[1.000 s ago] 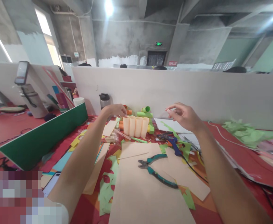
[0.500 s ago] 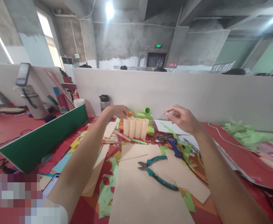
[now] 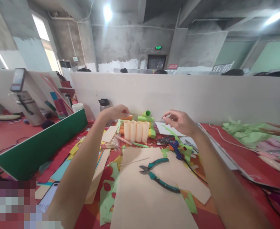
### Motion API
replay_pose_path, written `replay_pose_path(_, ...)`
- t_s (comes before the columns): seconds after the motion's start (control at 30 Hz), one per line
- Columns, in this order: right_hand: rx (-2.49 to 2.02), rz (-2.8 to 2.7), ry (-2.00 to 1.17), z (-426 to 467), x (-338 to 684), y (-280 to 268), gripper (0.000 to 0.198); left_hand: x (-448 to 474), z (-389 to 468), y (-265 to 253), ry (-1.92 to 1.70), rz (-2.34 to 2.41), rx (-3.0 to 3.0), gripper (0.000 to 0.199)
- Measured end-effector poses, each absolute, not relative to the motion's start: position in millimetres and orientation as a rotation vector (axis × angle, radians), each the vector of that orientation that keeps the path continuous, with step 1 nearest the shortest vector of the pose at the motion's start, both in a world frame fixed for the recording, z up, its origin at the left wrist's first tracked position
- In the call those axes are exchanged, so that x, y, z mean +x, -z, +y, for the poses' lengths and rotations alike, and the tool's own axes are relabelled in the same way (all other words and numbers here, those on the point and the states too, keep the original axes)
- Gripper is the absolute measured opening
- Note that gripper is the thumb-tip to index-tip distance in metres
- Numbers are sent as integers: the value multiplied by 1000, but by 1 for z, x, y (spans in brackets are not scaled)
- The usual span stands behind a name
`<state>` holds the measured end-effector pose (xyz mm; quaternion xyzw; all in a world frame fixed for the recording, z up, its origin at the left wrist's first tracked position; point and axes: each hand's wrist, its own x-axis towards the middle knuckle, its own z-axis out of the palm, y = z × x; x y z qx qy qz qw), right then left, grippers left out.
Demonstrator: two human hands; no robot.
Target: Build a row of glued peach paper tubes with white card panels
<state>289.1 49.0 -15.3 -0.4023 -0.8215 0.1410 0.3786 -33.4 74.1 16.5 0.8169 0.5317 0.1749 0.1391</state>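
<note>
My left hand point(image 3: 118, 112) hovers just behind and above the cream rolled-paper tubes point(image 3: 136, 131), its fingers curled together; whatever they may pinch is too small to see. Close to its fingertips lies an orange paper tube point(image 3: 127, 117). To the right, my right hand point(image 3: 176, 121) hangs over white sheets, fingers loosely bent and apart, with nothing visible in them. The cream tubes stand upright side by side in a row. Below, teal-handled cutting pliers point(image 3: 157, 175) and a thin wooden stick point(image 3: 135, 161) rest on a cream board point(image 3: 140, 197).
A blue glue gun point(image 3: 176, 149) with a black cord lies right of the tubes. Green paper tubes point(image 3: 146, 119) sit behind them. A green board point(image 3: 41, 144) stands at left, a white partition point(image 3: 178, 92) at the back. Another person's hand point(image 3: 279, 130) touches green scraps point(image 3: 240, 132) at right.
My left hand has lifted slightly off the top of the leftmost cream tube. My right hand stays nearly still. Another person's hand has come in at the right edge. The view has shifted a little.
</note>
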Motion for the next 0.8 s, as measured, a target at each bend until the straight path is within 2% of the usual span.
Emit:
replay_pose_path(0.13, -1035, -2321, -444, 37, 283, 11, 23, -15, 47, -7, -741, 1276, 2335, 26)
replay_pose_path(0.27, -1056, -2615, -630, 18, 277, 16, 27, 9, 27, 23, -804, 1156, 2321, 26)
replay_pose_path(0.33, -1089, -2751, -627, 6, 271, 31, 41, 18, 20, 40, -849, 1162, 2231, 23)
replay_pose_path(0.43, -1179, -2930, -470, -17, 262, 66, 77, 25, 10, 63, -929, 1230, 1997, 15)
replay_pose_path(0.5, -1271, -3037, -325, -32, 257, 91, 87, 27, 3, 75, -985, 1201, 1824, 20)
replay_pose_path(0.6, -1263, -2961, -71, -52, 255, 119, 80, 26, -7, 90, -1144, 1130, 1618, 27)
replay_pose_path(0.73, -1142, -2823, 251, -65, 256, 136, 36, 27, -17, 103, -1361, 1085, 1412, 33)
replay_pose_path(0.8, -1098, -2774, 357, -64, 257, 139, 25, 29, -19, 107, -1443, 1057, 1281, 35)
